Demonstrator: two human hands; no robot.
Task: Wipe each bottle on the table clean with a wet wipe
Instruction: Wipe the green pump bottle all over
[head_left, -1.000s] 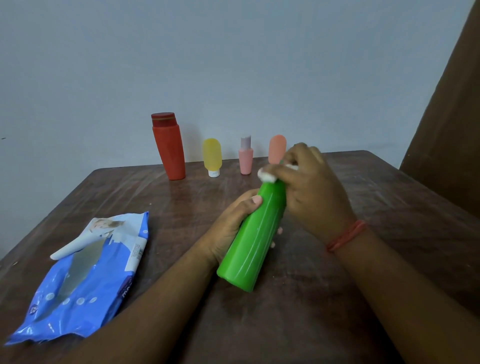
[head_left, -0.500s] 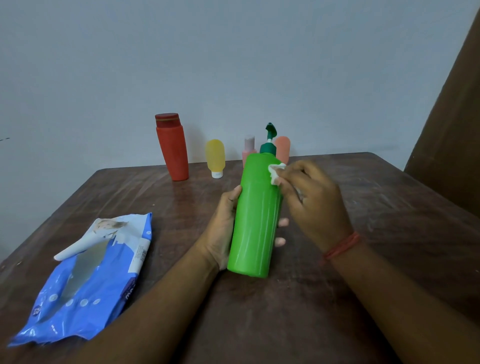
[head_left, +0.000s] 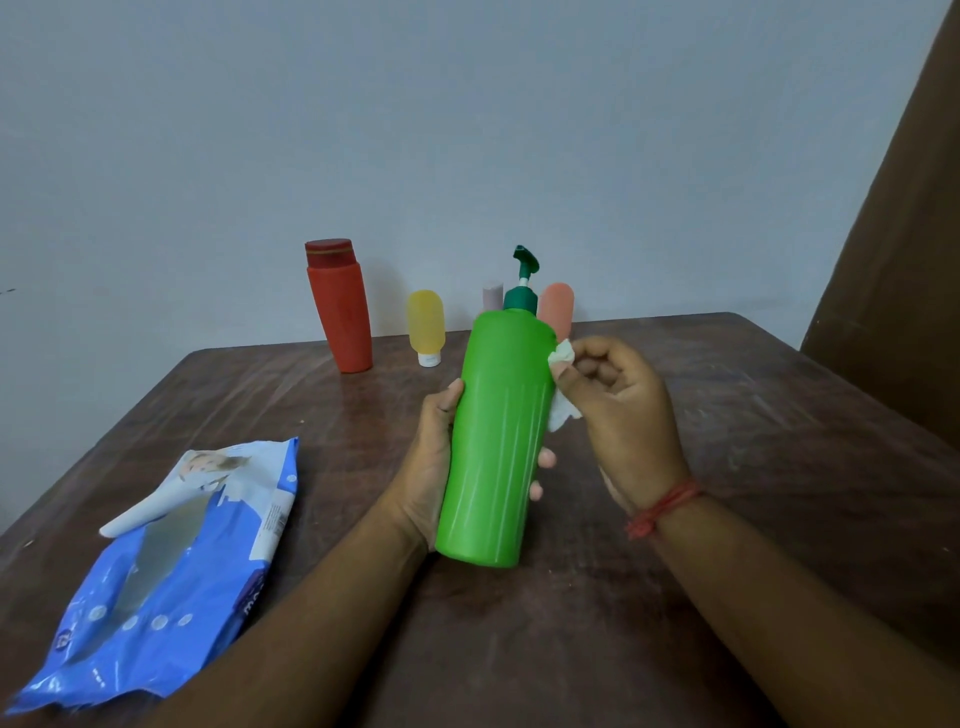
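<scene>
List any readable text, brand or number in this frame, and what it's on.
"ma": partial white letters on a dark patch of the blue wet wipe pack, cut off by a fold.
Fine print on the pack's white side strip: too small to read.
Small round logo near the pack's lower left corner: blurred.
Green pump bottle, red bottle, yellow bottle, the two pinkish bottles behind: no text visible.

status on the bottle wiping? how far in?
Done: none visibly. In hand: green pump bottle in the left hand, right hand pressing the wet wipe against it. Left: red bottle, yellow, pink and peach.
</scene>
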